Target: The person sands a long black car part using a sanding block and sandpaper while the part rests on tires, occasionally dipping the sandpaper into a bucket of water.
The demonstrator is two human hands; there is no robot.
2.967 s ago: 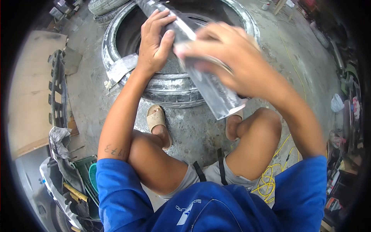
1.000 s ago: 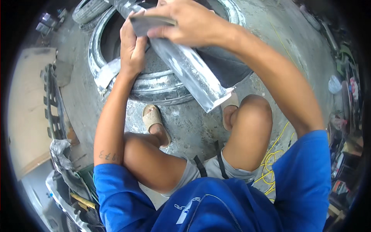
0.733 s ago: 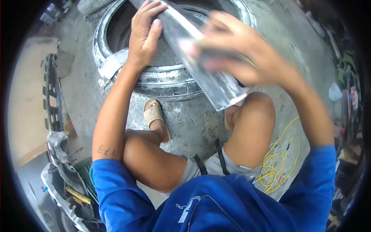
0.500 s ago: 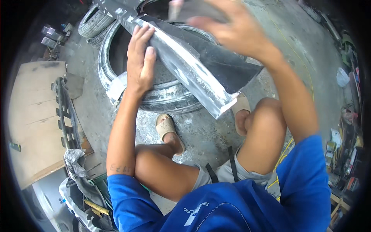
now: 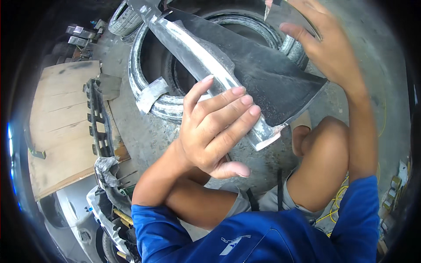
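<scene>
A dark car fender (image 5: 272,83) with a whitish, sanded-looking strip along its edge slants across a tire (image 5: 135,70) on the floor. My left hand (image 5: 210,131) lies over the lower part of that strip, fingers spread and thumb apart, holding nothing. Up at the right, clear of the fender, my right hand (image 5: 335,55) grips a thin flat plate (image 5: 308,21) between thumb and fingers. The plate is seen nearly edge-on and runs out of the top of the view. Near it shows a small pinkish tip; what it belongs to is unclear.
Crumpled tape or paper (image 5: 151,93) clings to the tire's rim. More tires (image 5: 125,24) stand behind. To the left are a tan board (image 5: 61,122), a dark slotted bracket strip (image 5: 98,118) and a silver car part (image 5: 81,215). A yellow cord (image 5: 337,204) lies at right.
My left hand has slid down the fender's pale strip toward its near end and turned across it. My right hand has swung rightward with the plate, away from the fender. The view has shifted.
</scene>
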